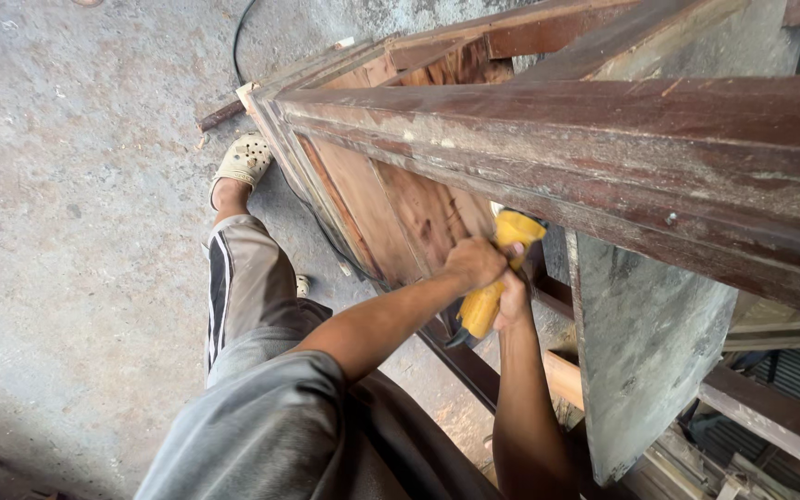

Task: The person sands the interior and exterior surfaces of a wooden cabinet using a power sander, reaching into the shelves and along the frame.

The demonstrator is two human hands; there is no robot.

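Head view is showing the left hand and right hand, fingers wrapping a yellow power tool, which is pressing against the reddish wooden door frame above the concrete floor.

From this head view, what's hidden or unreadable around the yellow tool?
- Yellow power tool: working end hidden behind the wooden beam.
- Right hand: fingers hidden behind the tool body.
- Left hand: palm side unseen.
- Black cable: cut off by the top edge.
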